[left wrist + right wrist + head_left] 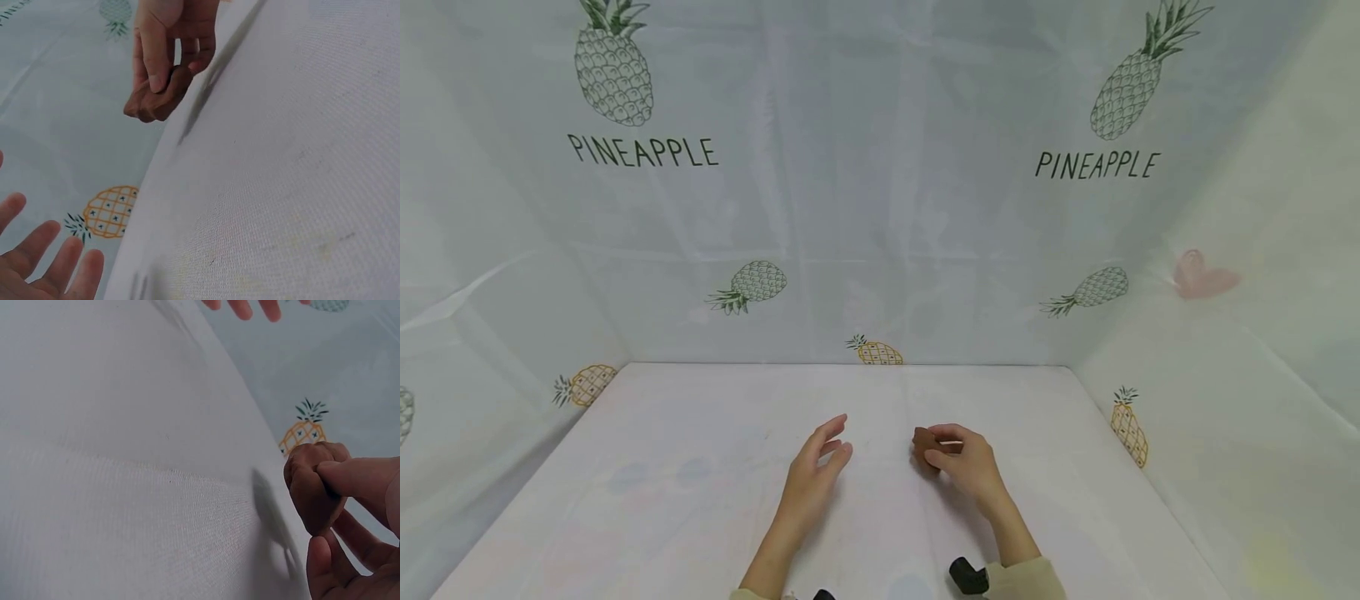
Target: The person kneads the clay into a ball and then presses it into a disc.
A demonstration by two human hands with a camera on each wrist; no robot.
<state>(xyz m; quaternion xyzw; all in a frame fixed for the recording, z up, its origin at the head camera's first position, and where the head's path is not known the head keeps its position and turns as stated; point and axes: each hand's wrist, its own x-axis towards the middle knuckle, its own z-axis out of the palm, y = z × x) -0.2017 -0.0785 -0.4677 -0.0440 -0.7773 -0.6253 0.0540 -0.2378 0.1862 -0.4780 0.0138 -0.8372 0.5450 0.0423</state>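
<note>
A lumpy brown piece of what looks like modelling clay [924, 451] is pinched between the thumb and fingers of my right hand [974, 468], right of the middle of the table. The right wrist view shows the thumb pressing into a fold of the soft-looking brown lump [311, 490], with fingertips at its lower end. The lump casts a shadow beside it on the white cloth. To the left, my left hand [812, 475] holds nothing; its fingers are spread and slightly bent, apart from the clay. In the left wrist view its fingertips [86, 269] show at the lower left corner.
A white cloth covers the table [700, 517]. Pale sheets with printed pineapples [880, 352] rise behind it and along both sides. A black curved piece [967, 576] sits by the right sleeve, and another dark piece [823, 595] by the left wrist.
</note>
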